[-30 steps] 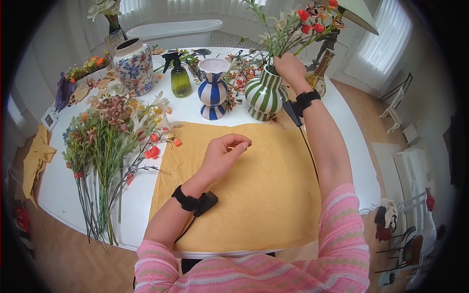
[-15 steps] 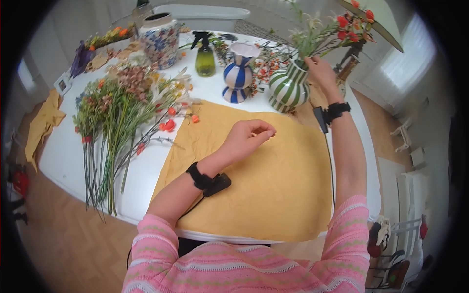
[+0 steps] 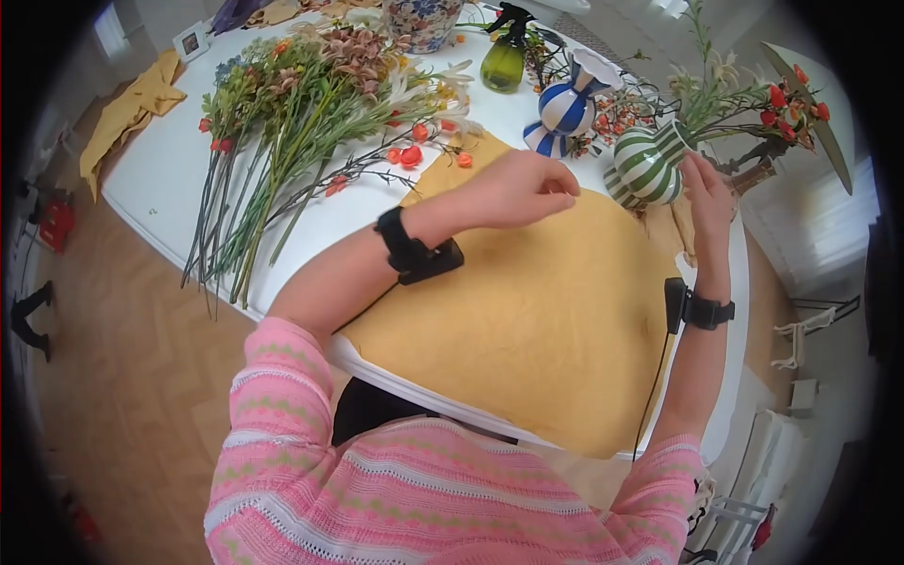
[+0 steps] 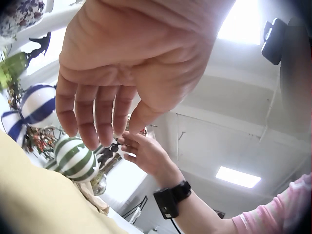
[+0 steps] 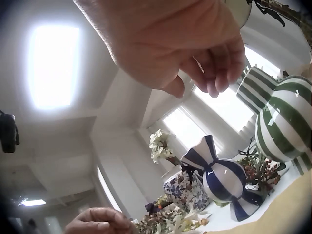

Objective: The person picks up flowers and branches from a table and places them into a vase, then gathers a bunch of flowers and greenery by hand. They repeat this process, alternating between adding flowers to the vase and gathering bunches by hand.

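My right hand is just in front of the green-and-white striped vase, near its neck. In the right wrist view its fingers are loosely bent, with nothing between them and the thumb. White flowers and red blooms stand in that vase and lean out to the right. My left hand hovers over the yellow-brown sheet, its fingers relaxed and empty in the left wrist view. Left of it lies a large bunch of flower stems.
Behind the sheet stand a blue-and-white striped vase, a green spray bottle and a floral-patterned vase. Red-berry sprigs lie between the striped vases. Crumpled yellow-brown material hangs at the table's left edge.
My right hand has let go at the green striped vase's mouth and drawn back a little towards me. The left hand stays raised over the sheet. The head view has tilted and swung downward.
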`<action>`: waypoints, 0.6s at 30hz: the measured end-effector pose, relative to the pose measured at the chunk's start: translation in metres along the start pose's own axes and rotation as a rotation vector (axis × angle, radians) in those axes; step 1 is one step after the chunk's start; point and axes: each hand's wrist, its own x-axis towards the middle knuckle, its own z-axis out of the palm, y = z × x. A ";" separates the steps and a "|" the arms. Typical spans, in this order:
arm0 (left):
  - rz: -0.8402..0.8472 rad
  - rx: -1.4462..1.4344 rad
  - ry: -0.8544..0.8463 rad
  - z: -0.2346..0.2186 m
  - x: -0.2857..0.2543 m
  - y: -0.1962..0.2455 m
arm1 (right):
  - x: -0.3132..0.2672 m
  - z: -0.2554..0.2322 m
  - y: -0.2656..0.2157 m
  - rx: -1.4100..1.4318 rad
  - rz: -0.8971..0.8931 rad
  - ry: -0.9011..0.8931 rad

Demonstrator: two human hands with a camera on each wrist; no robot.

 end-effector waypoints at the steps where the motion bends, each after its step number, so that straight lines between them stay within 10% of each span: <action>1: -0.048 0.098 0.043 -0.014 -0.010 -0.003 | -0.009 0.005 0.000 0.020 0.040 -0.068; 6: -0.213 0.880 0.205 -0.081 -0.079 -0.023 | -0.049 0.033 0.006 0.091 0.023 -0.283; 9: -0.213 1.002 0.273 -0.112 -0.124 -0.056 | -0.063 0.051 0.007 0.147 0.056 -0.394; 11: -0.545 1.159 0.077 -0.121 -0.141 -0.062 | -0.070 0.062 0.005 0.158 0.067 -0.412; 18: -0.446 1.192 0.148 -0.124 -0.158 -0.087 | -0.090 0.082 -0.018 0.133 0.032 -0.528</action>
